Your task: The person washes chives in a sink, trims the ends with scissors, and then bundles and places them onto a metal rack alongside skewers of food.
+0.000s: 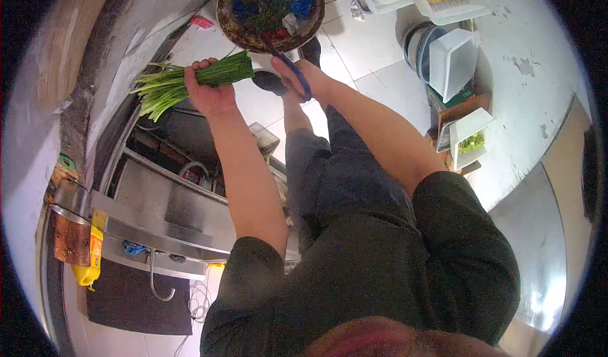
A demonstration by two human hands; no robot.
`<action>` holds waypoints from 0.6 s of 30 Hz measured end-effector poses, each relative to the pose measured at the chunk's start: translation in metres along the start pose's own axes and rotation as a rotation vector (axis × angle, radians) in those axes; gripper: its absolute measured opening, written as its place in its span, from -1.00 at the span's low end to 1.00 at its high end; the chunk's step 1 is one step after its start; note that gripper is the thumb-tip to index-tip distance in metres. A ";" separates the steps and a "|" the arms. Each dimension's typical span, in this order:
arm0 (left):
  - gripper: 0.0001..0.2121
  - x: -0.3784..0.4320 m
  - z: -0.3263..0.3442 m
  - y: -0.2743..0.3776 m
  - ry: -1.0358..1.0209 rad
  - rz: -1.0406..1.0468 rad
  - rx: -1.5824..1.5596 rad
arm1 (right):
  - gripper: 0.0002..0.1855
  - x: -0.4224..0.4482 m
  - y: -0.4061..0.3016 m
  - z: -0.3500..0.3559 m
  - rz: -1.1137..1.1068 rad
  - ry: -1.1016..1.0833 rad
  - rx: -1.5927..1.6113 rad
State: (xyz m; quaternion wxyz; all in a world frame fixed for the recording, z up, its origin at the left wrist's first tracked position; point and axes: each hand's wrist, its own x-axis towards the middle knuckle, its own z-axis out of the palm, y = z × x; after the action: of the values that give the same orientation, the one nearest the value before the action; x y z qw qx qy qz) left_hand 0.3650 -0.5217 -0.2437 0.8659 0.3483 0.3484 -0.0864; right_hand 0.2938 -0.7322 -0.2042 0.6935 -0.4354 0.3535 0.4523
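Observation:
My left hand (209, 91) is wrapped around a bunch of long green stems (221, 72), perhaps chives; their dark green ends look evenly cut and point right, their paler ends spread out to the left. In my right hand (304, 79) is a blue-handled tool (300, 77), its dark far end reaching over the rim of a round bin (223, 29). The tool's kind is hard to make out. Mixed waste lies inside the bin, with blue, white and red pieces. The bunch is held to the left of the tool, apart from it.
White tubs (437, 17) with yellow food stand at the upper right. Below them are stacked bowls (422, 48), a translucent container (453, 67) and a tub with green vegetables (470, 138). A steel counter (161, 190) runs at my left. A red wrapper (202, 22) lies left of the bin.

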 end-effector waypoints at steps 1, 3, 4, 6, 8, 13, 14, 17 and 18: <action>-0.83 0.002 -0.004 0.003 -0.011 0.009 -0.026 | -0.37 0.002 0.004 -0.001 0.000 -0.006 -0.002; -0.83 0.002 -0.006 0.006 -0.022 0.018 -0.051 | -0.36 0.009 0.016 -0.003 0.112 -0.107 0.055; -0.83 0.001 -0.004 0.007 -0.016 0.006 -0.097 | -0.34 0.010 0.020 -0.004 0.065 -0.143 0.101; -0.83 0.000 -0.001 0.009 -0.009 0.002 -0.143 | -0.33 0.010 0.026 -0.007 0.043 -0.174 0.191; -0.85 -0.002 0.003 0.015 -0.031 -0.049 -0.230 | -0.36 0.013 0.028 -0.009 0.002 -0.185 0.293; -0.87 -0.025 0.014 0.033 0.025 0.076 -0.164 | -0.49 0.014 0.010 -0.018 -0.209 -0.282 0.168; -0.87 -0.029 0.010 0.040 0.027 0.061 -0.100 | -0.49 0.010 -0.010 -0.015 -0.031 -0.081 0.162; -0.88 -0.064 0.001 0.064 0.112 0.053 -0.011 | -0.34 0.002 -0.051 -0.023 -0.059 0.125 -1.497; -0.89 -0.076 -0.007 0.072 0.127 0.063 0.076 | -0.43 0.001 -0.051 -0.023 -0.099 0.172 -1.472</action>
State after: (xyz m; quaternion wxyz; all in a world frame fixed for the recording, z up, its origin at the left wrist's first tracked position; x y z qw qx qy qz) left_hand 0.3327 -0.4704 -0.1577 0.8305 0.3966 0.3879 -0.0499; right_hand 0.3398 -0.7644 -0.1990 0.2119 -0.8369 -0.0080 0.5047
